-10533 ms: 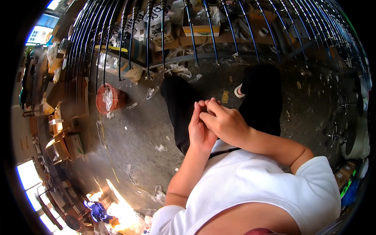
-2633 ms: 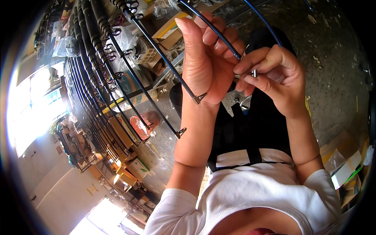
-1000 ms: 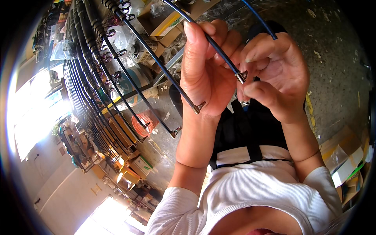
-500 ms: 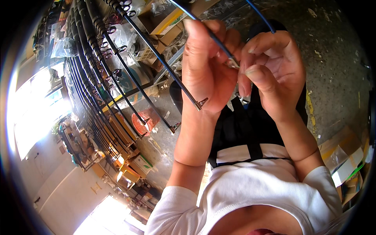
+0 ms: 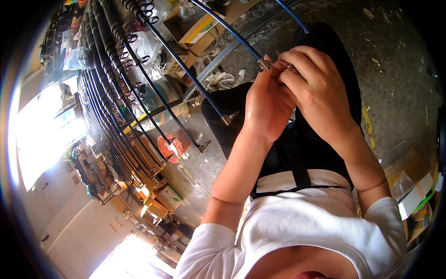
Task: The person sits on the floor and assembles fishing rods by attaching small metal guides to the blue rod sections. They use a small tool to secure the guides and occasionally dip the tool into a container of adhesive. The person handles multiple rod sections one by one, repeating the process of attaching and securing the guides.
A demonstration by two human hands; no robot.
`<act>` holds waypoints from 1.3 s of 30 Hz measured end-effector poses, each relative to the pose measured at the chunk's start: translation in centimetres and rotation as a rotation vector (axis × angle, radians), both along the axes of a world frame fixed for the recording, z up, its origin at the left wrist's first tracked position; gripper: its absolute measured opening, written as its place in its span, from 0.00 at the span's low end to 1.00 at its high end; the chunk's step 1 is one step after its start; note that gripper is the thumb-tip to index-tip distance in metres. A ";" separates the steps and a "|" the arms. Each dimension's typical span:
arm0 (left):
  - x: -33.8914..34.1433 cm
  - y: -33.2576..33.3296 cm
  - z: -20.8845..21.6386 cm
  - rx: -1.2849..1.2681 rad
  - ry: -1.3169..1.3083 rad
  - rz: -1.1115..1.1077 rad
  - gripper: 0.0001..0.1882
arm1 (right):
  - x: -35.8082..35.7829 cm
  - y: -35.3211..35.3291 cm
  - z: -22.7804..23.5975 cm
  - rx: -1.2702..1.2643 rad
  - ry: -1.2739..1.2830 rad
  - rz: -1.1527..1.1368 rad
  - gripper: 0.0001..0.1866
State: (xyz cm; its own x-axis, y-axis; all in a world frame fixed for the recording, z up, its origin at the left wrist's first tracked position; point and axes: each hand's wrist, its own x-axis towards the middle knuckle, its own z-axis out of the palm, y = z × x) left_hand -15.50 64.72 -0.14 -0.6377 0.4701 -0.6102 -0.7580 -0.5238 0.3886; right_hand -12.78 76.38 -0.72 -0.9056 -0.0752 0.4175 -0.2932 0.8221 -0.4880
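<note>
Both hands meet in front of my lap, just right of the end of a blue fishing rod section (image 5: pixel 232 33). A small metal line guide (image 5: pixel 265 64) sits on that rod's end. My left hand (image 5: pixel 269 109) shows its palm, thumb by the guide; its other fingers are mostly hidden behind my right hand. My right hand (image 5: pixel 320 90) is closed, back upward, fingertips pinched together against the left fingers. What lies between the fingertips is too small and covered to make out. Left of them, another dark rod (image 5: pixel 195 79) ends in a metal guide (image 5: pixel 228 118).
Many dark rods (image 5: pixel 111 121) with ring guides stand in a row at left. A red basket (image 5: pixel 174 148) is on the floor beyond their ends. Another blue rod (image 5: pixel 292 16) slants in from the top. Cardboard boxes (image 5: pixel 195 30) are at the far side, with more cardboard (image 5: pixel 413 186) at right.
The blue rod, which crossed my left palm, now ends beside the left thumb, its guide showing. My right hand has turned from palm showing to back upward, closing against the left fingers.
</note>
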 end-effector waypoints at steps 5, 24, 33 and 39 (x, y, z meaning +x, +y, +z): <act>-0.1 0.3 -0.5 -0.042 0.115 -0.021 0.20 | -0.2 0.8 0.3 -0.064 -0.070 0.023 0.07; -5.8 2.9 2.3 0.312 0.407 0.022 0.22 | -2.5 2.9 1.5 -1.675 -0.070 0.340 0.10; -6.9 3.4 2.7 0.409 0.505 0.004 0.19 | -3.5 2.8 2.0 -1.689 -0.044 0.410 0.11; -6.6 3.4 3.5 0.258 0.516 -0.048 0.16 | -3.6 3.0 2.0 -1.592 -0.037 0.421 0.11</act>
